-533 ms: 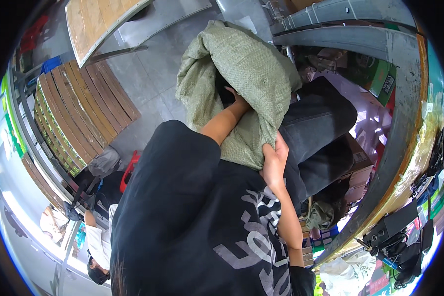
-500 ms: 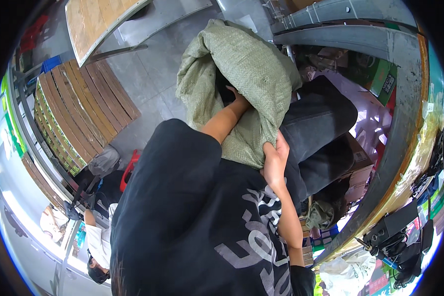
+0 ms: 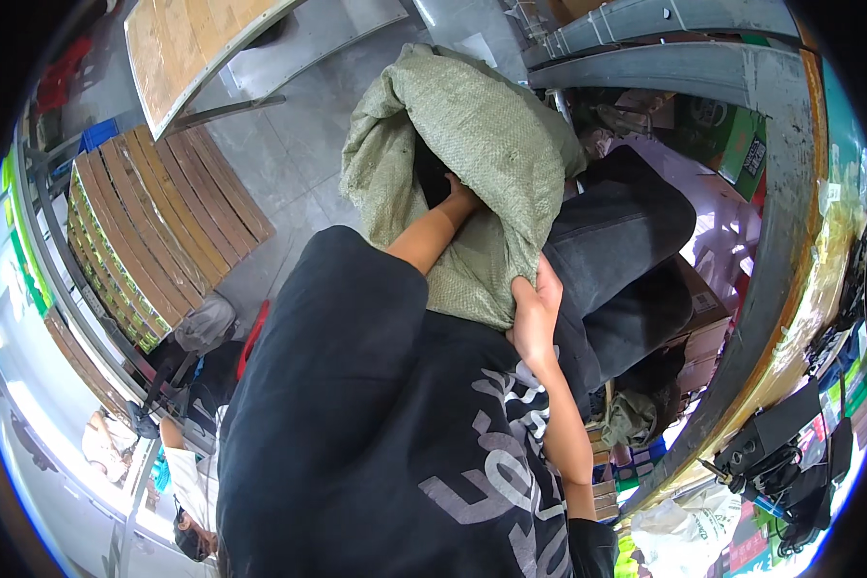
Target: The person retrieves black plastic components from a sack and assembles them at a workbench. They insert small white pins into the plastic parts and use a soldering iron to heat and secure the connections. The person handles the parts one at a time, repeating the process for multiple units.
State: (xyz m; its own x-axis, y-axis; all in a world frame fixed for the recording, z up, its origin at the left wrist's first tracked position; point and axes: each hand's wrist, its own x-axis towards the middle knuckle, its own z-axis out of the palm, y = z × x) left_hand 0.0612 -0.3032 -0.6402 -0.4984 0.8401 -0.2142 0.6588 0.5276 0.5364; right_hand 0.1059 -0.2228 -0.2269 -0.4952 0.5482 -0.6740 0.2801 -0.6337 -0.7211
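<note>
Right now the sack (image 3: pixel 496 125) bulges ahead of me at twelve o'clock, pale green and creased, its dark mouth (image 3: pixel 428 178) on the nine o'clock side. My left grip (image 3: pixel 460 197) reaches into that mouth, the forearm (image 3: pixel 419 243) running up from seven o'clock; fabric and shadow hide most of the fingers, so I cannot tell whether it clasps anything. My right grip (image 3: pixel 535 313), at the sack's five o'clock, pinches the sack's edge with the thumb on top. At six o'clock the sack reaches my black shirt (image 3: pixel 356 376), and at three it lies beside my dark trousers (image 3: pixel 617 236), knees bent.

Around the sack, a brown stack (image 3: pixel 169 217) stands at nine o'clock across the grey floor (image 3: pixel 303 144), and a wooden board (image 3: pixel 202 43) juts in at ten. A grey metal frame (image 3: pixel 665 77) crosses at two, with a green box (image 3: pixel 742 159) beyond my knees at three. Black gadgets (image 3: pixel 756 443) with cables sit at four, a white bag (image 3: pixel 684 530) at five. Towards seven there is another person (image 3: pixel 197 491), and a red thing (image 3: pixel 252 337) shows at eight
</note>
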